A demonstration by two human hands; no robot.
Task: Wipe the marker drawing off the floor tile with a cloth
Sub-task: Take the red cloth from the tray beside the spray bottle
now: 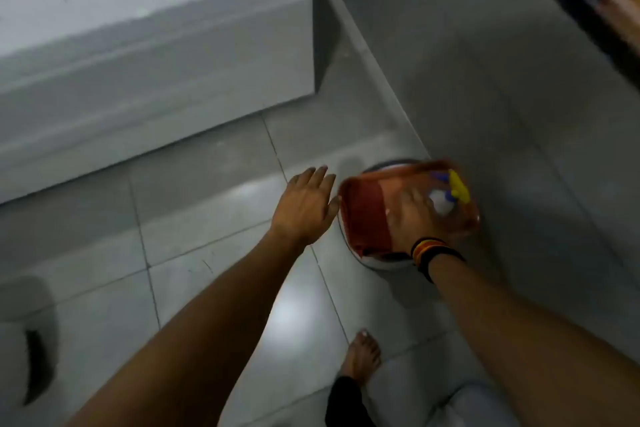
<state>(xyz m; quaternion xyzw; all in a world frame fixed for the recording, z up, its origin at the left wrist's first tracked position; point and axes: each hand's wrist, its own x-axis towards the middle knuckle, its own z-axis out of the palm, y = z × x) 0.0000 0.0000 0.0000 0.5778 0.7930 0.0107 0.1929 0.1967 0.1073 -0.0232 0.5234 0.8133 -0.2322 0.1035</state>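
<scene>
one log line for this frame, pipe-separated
phase: fetching cloth | right hand: inside orange tray, grip unclear | left hand: open, beside tray | red cloth: in tray | drawing: not visible

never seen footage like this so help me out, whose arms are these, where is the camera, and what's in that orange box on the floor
There is no machine here: the camera sits on a person's head and looks down, so the two arms are their own. It is one blurred picture of a grey tiled floor. The left hand hovers open beside an orange tray, which sits on something round and white near the wall. The right hand, with dark bands on its wrist, reaches into the tray. Inside lie a folded red cloth and what looks like a spray bottle with a yellow top. Whether the right hand grips anything is too blurred to tell. No marker drawing shows.
</scene>
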